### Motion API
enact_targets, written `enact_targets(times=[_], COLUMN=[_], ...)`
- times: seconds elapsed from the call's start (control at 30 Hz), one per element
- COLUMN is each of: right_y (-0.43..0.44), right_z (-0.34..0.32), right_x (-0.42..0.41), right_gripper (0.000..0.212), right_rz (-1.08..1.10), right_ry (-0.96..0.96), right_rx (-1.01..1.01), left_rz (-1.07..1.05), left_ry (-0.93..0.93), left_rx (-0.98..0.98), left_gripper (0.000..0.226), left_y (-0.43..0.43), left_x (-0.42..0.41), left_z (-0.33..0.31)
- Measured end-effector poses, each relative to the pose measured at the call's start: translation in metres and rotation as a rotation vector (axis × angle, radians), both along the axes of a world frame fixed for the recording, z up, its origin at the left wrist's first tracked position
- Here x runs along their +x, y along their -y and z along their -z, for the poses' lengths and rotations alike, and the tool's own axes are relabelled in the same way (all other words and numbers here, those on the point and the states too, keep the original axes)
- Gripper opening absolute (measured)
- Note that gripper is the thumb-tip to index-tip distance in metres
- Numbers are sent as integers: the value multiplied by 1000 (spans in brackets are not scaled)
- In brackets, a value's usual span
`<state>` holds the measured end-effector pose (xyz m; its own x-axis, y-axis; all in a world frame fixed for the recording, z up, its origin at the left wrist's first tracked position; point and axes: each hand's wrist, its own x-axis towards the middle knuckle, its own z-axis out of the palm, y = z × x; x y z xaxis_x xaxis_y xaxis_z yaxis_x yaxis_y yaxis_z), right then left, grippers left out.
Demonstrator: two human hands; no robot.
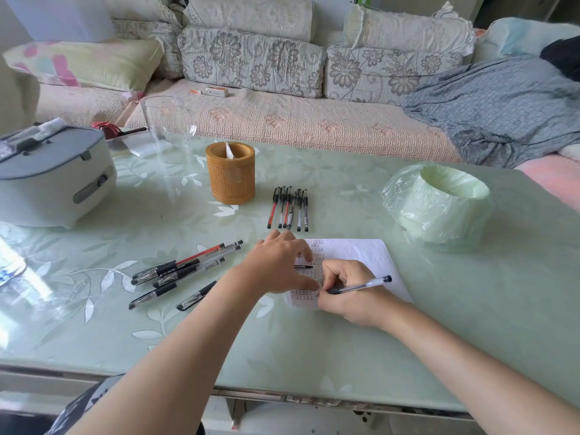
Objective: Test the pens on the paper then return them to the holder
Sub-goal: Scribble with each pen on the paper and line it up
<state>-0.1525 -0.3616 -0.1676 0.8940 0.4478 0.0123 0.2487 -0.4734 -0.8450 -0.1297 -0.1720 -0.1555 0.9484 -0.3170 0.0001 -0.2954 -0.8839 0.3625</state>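
Illegible handwritten marks on paper [354, 252]

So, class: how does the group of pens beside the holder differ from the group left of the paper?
The pens near the holder lie in a tidy, parallel row; the pens left of the paper lie loosely spread and slanted. The row lies farther from the person, the loose group nearer. Both mix red and black pens.

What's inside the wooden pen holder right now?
The pen holder shows no pens, only a pale folded scrap poking above its rim. Its wall hides whatever lies deeper.

Left hand [277, 266] hides part of paper [354, 262]
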Motion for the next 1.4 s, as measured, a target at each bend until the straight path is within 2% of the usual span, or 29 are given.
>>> enact_targets(times=[0.43,0.67,0.83,1.0,1.4], right_y=[1,2,1,2,1], right_z=[5,5,4,7,5], right_x=[-1,1,-1,0,-1], right_gripper=[18,25,19,23,20], right_rz=[-1,-11,-11,2,-29], right_ry=[8,23,38,50,14], right_rx=[28,45,24,31,49], left_rz=[-2,-4,-8,-8,-7], left_ry=[-10,-5,4,2,-3], left_rx=[0,-10,-5,-8,-3], left_gripper=[57,55,56,55,56], left_y=[-1,-1,-1,0,-1], left_x=[2,2,0,0,1], left_z=[1,2,2,2,1])
